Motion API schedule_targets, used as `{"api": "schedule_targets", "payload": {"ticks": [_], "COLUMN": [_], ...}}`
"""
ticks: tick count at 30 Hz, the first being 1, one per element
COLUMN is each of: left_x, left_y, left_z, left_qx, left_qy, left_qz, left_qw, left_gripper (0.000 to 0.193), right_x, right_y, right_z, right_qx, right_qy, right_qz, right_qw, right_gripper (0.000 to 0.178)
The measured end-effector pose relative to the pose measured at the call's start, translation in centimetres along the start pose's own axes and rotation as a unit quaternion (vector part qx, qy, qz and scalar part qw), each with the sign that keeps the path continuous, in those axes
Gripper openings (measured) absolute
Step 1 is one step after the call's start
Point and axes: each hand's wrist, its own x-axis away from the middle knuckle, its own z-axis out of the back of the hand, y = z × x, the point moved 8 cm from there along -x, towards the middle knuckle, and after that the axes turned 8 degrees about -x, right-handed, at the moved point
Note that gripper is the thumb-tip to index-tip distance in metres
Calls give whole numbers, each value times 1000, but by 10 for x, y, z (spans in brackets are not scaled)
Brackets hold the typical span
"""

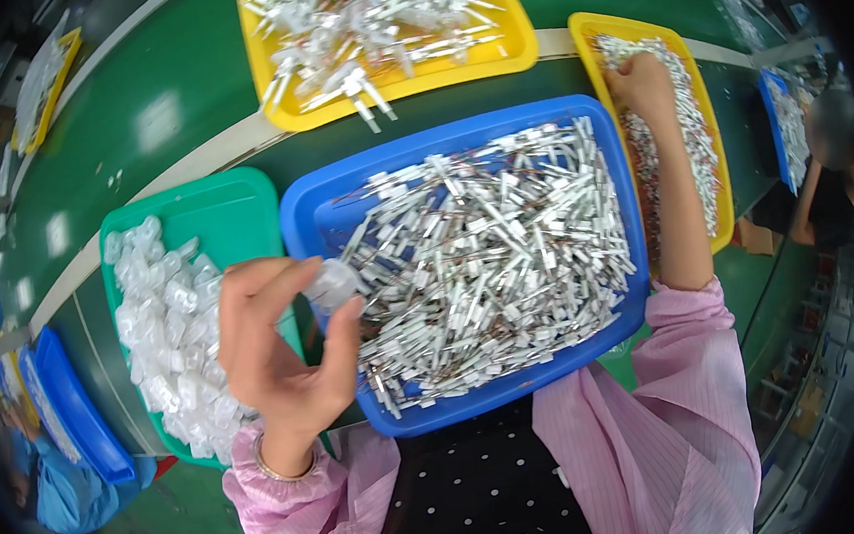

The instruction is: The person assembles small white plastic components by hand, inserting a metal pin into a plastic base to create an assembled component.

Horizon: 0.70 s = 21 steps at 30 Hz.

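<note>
My left hand (288, 353) pinches a clear plastic cap (334, 284) between thumb and forefinger, raised over the left edge of the blue tray (479, 418). Inside that tray lies a heap of thin white and metallic stick-like parts (506, 251) with fine wires. Up at the right, my right hand (646, 87) reaches into a narrow yellow tray (584, 29), its curled fingers down among many small white and reddish parts (696, 135). What those fingers hold, if anything, is hidden. Beside my left hand, a green tray (231, 197) carries a pile of similar clear plastic pieces (166, 328).
Across the far side stands a larger yellow tray (520, 44) piled with white assembled parts, some overhanging its near rim. The green work surface (164, 117) has a pale curved strip. Other people are at the far left (78, 485) and right, near more blue trays (83, 415).
</note>
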Motion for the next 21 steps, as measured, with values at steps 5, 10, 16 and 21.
{"api": "schedule_targets", "payload": {"ticks": [5,10,16,21], "left_x": [0,-1,9,25], "left_y": [3,4,-12,-45], "left_z": [4,9,9,-22], "left_qx": [-36,-24,-14,421], "left_qy": [9,16,-13,-48], "left_qz": [-41,-26,59,312], "left_qw": [998,999,998,850], "left_gripper": [34,33,32,36], "right_x": [-5,17,79,154], "right_y": [18,2,-113,-184], "right_z": [10,69,98,96], "right_qx": [-36,4,-519,-630], "right_qy": [-71,40,-43,-158], "right_qz": [27,-14,204,260], "right_qw": [996,999,829,715], "right_gripper": [24,21,9,12]}}
